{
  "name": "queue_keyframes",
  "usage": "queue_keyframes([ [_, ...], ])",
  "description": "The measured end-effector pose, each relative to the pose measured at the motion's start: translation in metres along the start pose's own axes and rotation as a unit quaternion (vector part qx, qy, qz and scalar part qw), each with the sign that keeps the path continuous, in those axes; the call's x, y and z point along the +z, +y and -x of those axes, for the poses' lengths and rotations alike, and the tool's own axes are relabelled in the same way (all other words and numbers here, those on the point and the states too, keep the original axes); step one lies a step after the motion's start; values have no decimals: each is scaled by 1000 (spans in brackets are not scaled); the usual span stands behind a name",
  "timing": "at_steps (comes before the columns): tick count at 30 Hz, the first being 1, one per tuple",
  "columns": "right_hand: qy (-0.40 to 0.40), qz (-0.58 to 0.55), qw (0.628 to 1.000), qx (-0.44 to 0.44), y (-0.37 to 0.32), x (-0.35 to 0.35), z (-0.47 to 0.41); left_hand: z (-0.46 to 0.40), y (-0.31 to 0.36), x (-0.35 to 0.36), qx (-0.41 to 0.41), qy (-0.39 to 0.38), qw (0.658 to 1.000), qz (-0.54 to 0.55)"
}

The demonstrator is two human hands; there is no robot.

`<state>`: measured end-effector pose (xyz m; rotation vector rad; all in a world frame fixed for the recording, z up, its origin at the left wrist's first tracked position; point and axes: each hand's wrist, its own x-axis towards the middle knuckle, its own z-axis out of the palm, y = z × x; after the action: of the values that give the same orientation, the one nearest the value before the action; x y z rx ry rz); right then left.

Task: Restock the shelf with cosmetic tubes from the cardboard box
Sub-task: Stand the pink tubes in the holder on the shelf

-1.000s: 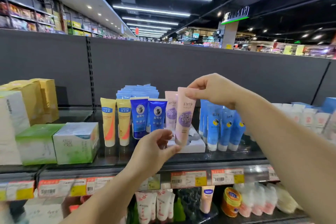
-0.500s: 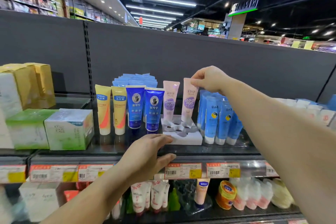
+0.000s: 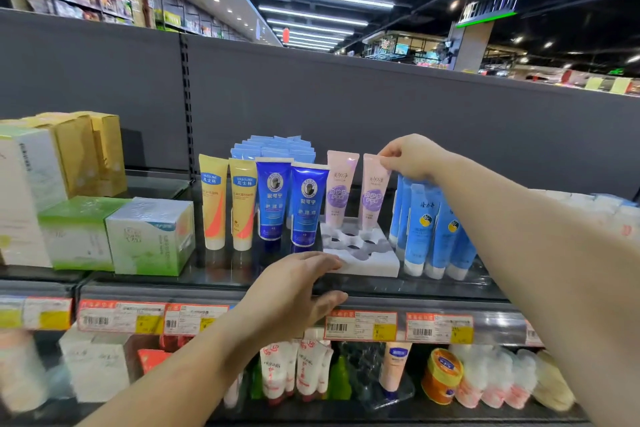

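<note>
My right hand (image 3: pixel 412 157) pinches the top edge of a pink tube (image 3: pixel 374 194) that stands upright in the back right slot of a white holder tray (image 3: pixel 367 265) on the shelf (image 3: pixel 242 282). A second pink tube (image 3: pixel 338 189) stands beside it in the back left slot. My left hand (image 3: pixel 294 291) reaches out with relaxed fingers, its fingertips touching the tray's front left corner, and holds nothing. No cardboard box with tubes is in view.
Left of the tray stand two dark blue tubes (image 3: pixel 291 201) and two yellow tubes (image 3: pixel 227 204); light blue tubes (image 3: pixel 429 232) crowd its right side. Green-and-white boxes (image 3: pixel 149 236) and yellow cartons (image 3: pixel 86 152) sit far left. Price labels (image 3: pixel 360 324) line the shelf edge above a lower stocked shelf.
My right hand carried the pink tube back and set it upright in the tray's back right slot. My left hand let go of the tube's bottom and dropped to the tray's front corner.
</note>
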<state>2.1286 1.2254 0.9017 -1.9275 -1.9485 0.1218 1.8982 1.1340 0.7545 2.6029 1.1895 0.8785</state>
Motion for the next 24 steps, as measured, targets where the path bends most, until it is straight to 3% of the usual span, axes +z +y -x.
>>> queue_keyframes([
  [9,-9,33,999,17,-3,-4,5,-1,5,-7,-15,-14,1000,6],
  [14,53,43,997,31,-8,-8,23,2,5,-19,-59,-29,996,61],
  [21,150,84,985,15,-41,10,94,14,3,-43,-36,22,997,69],
  [24,155,92,983,17,-55,33,135,25,6,-51,-28,36,997,65],
])
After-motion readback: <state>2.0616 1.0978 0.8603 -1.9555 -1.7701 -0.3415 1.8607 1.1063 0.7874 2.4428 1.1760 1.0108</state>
